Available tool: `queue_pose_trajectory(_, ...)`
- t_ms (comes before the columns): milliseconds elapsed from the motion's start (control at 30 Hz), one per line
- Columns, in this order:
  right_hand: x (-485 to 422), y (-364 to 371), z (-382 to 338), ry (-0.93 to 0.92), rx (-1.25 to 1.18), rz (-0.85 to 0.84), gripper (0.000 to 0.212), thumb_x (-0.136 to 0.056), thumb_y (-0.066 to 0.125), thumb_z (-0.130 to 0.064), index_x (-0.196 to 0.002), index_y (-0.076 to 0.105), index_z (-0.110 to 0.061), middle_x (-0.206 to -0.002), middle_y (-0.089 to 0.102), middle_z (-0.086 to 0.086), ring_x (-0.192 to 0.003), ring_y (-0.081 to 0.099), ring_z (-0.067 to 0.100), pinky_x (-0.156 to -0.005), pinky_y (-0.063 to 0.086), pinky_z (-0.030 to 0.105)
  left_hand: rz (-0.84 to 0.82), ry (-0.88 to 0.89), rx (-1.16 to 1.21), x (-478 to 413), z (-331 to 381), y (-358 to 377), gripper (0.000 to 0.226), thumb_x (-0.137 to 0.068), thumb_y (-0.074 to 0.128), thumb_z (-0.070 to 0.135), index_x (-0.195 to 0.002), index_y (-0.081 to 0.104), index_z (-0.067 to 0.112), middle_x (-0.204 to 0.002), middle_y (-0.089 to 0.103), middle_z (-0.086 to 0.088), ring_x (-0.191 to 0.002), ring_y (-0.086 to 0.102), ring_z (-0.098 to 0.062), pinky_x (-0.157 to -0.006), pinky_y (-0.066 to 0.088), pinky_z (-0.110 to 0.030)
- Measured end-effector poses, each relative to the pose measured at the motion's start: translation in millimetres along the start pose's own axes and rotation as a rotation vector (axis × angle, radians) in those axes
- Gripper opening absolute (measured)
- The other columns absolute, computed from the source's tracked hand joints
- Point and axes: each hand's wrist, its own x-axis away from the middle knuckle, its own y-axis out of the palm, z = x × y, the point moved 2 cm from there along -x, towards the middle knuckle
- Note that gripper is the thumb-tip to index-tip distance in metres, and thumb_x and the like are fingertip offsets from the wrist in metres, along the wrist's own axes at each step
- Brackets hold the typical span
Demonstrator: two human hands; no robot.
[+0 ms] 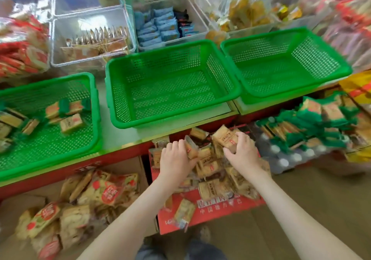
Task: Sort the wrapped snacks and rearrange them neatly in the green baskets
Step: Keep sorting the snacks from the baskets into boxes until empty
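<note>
While you are gathering below the middle green basket (172, 83)
Your left hand (174, 159) and right hand (241, 151) are clasping wrapped snacks (224, 137): likely light, crushable; take flat sides.

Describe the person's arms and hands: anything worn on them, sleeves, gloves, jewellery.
The left arm and right arm are bare as far up as the frame shows; no sleeve edge is in view. The left hand and right hand wear no gloves, and no watch, bracelet or ring is visible. The picture is somewhat blurred, so a thin ring could be missed.
</note>
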Motion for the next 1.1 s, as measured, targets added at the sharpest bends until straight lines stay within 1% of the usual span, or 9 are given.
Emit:
queue_pose_trajectory(133,-10,18,3,0.015,0.087,-0.157,0.083,-0.093,0.05,-0.049,-0.152,0.005,-0.011,-0.157,0.016,0.013,-0.144,0.015,0.029,-0.116,0.016,0.045,-0.125,-0.081,0.044,0,-8,11,0.086,-0.091,0.042,0.064,-0.152,0.011,0.012,-0.137,0.046,-0.006,-0.126,0.042,-0.027,-0.1,0.037,-0.038)
queue_pose_trajectory(200,-12,19,4,-0.004,0.09,-0.149,0.084,-0.093,0.047,-0.053,-0.153,0.001,-0.015,-0.159,0.01,0.01,-0.146,0.009,0.028,-0.116,0.012,0.046,-0.224,-0.097,0.158,1,-15,14,0.089,-0.091,0.045,0.06,-0.153,-0.001,0.017,-0.142,0.04,-0.009,-0.128,0.04,-0.029,-0.101,0.038,-0.04)
queue_pose_trajectory(300,-11,18,3,-0.036,0.122,-0.125,0.082,-0.093,0.045,-0.055,-0.153,0.002,-0.019,-0.16,0.008,0.007,-0.147,0.006,0.025,-0.116,0.011,0.046,-0.267,-0.066,0.233,5,-22,12,0.093,-0.09,0.049,0.058,-0.153,-0.008,0.02,-0.147,0.035,-0.009,-0.131,0.036,-0.028,-0.106,0.035,-0.043)
queue_pose_trajectory(433,-9,18,-1,-0.04,0.176,-0.144,0.077,-0.095,0.042,-0.054,-0.153,0.005,-0.022,-0.161,0.003,0.007,-0.147,0.002,0.026,-0.117,0.008,0.047,-0.27,-0.029,0.28,9,-32,7,0.094,-0.088,0.051,0.058,-0.154,-0.007,0.022,-0.153,0.027,-0.005,-0.14,0.026,-0.025,-0.114,0.025,-0.045)
queue_pose_trajectory(600,-10,22,-13,-0.022,0.192,-0.172,0.072,-0.097,0.039,-0.051,-0.154,0.003,-0.024,-0.161,-0.004,0.006,-0.147,-0.004,0.026,-0.117,0.004,0.047,-0.28,0.065,0.226,11,-44,8,0.088,-0.09,0.052,0.055,-0.154,0.0,0.022,-0.156,0.023,-0.005,-0.142,0.022,-0.024,-0.114,0.023,-0.042)
queue_pose_trajectory(700,-8,26,-21,0.011,0.146,-0.148,0.067,-0.099,0.038,-0.047,-0.154,0.008,-0.022,-0.162,0.001,0.005,-0.147,0.0,0.026,-0.118,0.005,0.048,-0.229,0.097,0.152,14,-44,13,0.085,-0.092,0.047,0.057,-0.154,0.002,0.019,-0.158,0.017,-0.007,-0.145,0.016,-0.025,-0.117,0.014,-0.044)
queue_pose_trajectory(900,11,27,-33,0.015,0.067,-0.039,0.058,-0.101,0.038,-0.036,-0.152,0.02,-0.015,-0.159,0.018,0.005,-0.146,0.011,0.022,-0.118,0.009,0.044,-0.17,0.146,0.221,16,-47,13,0.078,-0.095,0.044,0.053,-0.154,0.004,0.02,-0.161,0.007,-0.005,-0.148,0.003,-0.022,-0.118,-0.001,-0.043)
queue_pose_trajectory(1000,17,24,-58,-0.08,0.026,0.026,0.055,-0.101,0.04,-0.03,-0.15,0.025,-0.012,-0.156,0.026,0.006,-0.144,0.016,0.021,-0.117,0.011,0.04,-0.097,0.153,0.291,17,-56,-3,0.068,-0.098,0.041,0.048,-0.153,0.014,0.019,-0.16,0.014,-0.004,-0.147,0.008,-0.02,-0.119,0.001,-0.037)
queue_pose_trajectory(1100,20,23,-110,-0.214,-0.029,0.068,0.052,-0.101,0.04,-0.028,-0.148,0.029,-0.011,-0.153,0.03,0.005,-0.142,0.02,0.02,-0.116,0.014,0.036,0.048,0.173,0.336,21,-83,-23,0.059,-0.1,0.045,0.037,-0.15,0.027,0.013,-0.155,0.028,-0.008,-0.143,0.022,-0.024,-0.117,0.015,-0.037)
